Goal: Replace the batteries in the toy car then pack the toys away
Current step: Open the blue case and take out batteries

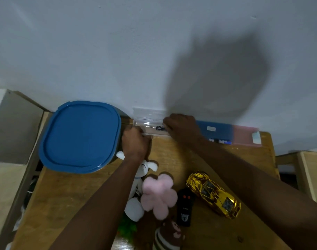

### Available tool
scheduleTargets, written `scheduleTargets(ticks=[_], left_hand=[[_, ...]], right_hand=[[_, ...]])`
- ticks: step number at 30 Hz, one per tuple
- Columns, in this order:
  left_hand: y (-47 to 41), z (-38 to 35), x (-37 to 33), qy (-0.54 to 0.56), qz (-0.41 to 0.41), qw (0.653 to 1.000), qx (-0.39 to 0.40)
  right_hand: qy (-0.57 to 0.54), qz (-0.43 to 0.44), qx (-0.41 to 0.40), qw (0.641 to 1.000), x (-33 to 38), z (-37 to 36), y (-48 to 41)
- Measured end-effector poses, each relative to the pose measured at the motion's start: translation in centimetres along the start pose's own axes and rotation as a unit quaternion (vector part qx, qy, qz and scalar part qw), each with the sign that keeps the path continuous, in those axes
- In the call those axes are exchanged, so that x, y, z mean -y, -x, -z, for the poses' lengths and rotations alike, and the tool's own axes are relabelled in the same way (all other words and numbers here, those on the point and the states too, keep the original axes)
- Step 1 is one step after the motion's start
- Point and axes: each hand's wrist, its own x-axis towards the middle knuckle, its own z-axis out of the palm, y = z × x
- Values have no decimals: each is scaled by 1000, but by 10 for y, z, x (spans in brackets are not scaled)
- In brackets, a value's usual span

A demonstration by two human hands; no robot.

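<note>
A gold toy car (214,193) lies on the wooden table (67,195) at the right, with a black remote control (184,207) beside it. Against the wall stands a clear plastic case (148,116), its lid raised, with a small screwdriver (154,127) inside. My left hand (136,143) grips the case's front left edge. My right hand (183,128) reaches into the case at the screwdriver's dark handle; its fingertips are hidden. A white plush (145,167), a pink plush flower (158,193) and a brown plush (169,235) lie near the front.
A large container with a blue lid (80,136) fills the table's back left. A blue and pink box (229,132) lies along the wall at the right, with batteries (220,141) in front of it. Something green (127,228) sits by the plushes. Wooden furniture flanks the table.
</note>
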Motion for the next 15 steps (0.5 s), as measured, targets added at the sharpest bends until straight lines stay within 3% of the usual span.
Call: scheduleTargets(ticks=[4,12,15], left_hand=[[2,3,-3,-7,3,1000,3],[-2,2,-1,-14,20,1000,12],[-1,4,-3,-13,10,999,32]], right_hand=[[-33,-10,146,989,-7,-11,6],[-21,-33,226,973,-8,-15,-6],[-63,-56,214,973,-8,-8,-6]])
